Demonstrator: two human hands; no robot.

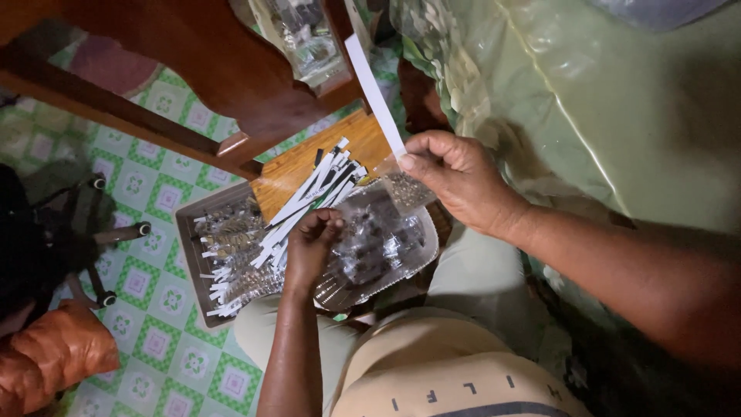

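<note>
While the right hand (455,179) pinches it at the top edge between thumb and fingertips, a small clear plastic packet (407,190) hangs just above the person's lap, its lower half filled with tiny dark pieces too small to make out. A long white paper strip (376,96) rises from the same pinch, slanting up and to the left. Packet and strip both look very light and limp; the film is probably slick and easily crumpled, so the sealed top edge, where the fingers already grip, seems the surest place to hold it, letting the contents settle at the bottom. The left hand (311,245) is curled, fingertips bent down into a loose heap of black and white paper strips (312,193); whether it actually grips one cannot be told. Those strips spill across a shallow grey tray (187,249) and a clear plastic container (397,251) resting on the person's knees, both holding more small filled packets. A light wooden board (297,166) lies under the upper end of the strips, beneath dark wooden furniture (208,58). To the right hangs a pale green plastic sheet (617,108). Below is a green and white patterned floor (166,309), with a wheeled chair base (104,232) and an orange cushion (50,351) at the left.
</note>
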